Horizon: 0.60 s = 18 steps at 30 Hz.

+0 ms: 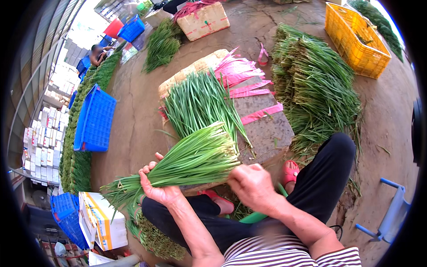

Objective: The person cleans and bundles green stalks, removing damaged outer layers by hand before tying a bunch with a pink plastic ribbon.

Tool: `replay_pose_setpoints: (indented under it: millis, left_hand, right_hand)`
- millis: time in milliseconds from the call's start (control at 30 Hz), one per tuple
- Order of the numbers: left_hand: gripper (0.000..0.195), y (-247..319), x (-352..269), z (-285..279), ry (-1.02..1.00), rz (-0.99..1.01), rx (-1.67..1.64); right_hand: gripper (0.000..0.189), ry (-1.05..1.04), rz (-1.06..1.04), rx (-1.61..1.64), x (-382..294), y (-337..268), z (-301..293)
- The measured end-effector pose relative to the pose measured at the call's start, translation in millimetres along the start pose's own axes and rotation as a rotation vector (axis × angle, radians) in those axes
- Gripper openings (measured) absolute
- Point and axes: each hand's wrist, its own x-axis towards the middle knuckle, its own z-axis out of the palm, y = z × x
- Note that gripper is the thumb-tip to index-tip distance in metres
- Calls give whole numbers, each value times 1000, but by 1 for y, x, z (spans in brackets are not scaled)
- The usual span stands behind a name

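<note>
My left hand (156,187) is closed around the leafy end of a bundle of green garlic chives (196,157), held slantwise above my lap. Its pale stem ends point up and to the right. At the lower corner of those ends is my right hand (253,187), fingers curled in; whether they pinch a stem is hidden. Just beyond the bundle, more loose chives (196,100) lie across a low work block (267,133). Pink tape strips (237,71) are spread over the block's far right side, with one strip (262,112) nearer to me.
A big heap of chives (310,86) lies right of the block, before a yellow crate (357,43). Blue crates (95,120) and a row of bundled chives (78,170) line the left. Bundles (156,233) and a foam box (106,220) sit low left. A person (97,55) works far left.
</note>
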Motion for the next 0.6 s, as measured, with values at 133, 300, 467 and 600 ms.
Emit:
replay_pose_setpoints:
  millis: [133,300,467,600]
  left_hand:
    - [13,23,3,-8,5,66,-43]
    - [7,24,0,-18,-37,102,-2]
    - [8,22,4,-10,-84,22,-91]
    - [10,33,7,-22,-162,-30,-208]
  right_hand:
    - [6,-206,261,-479,-20,46,-39]
    - [19,12,238,-89,6,15,-35]
    - [17,-17,88,208,22,2,-7]
    - [13,90,526,551,21,19,-15]
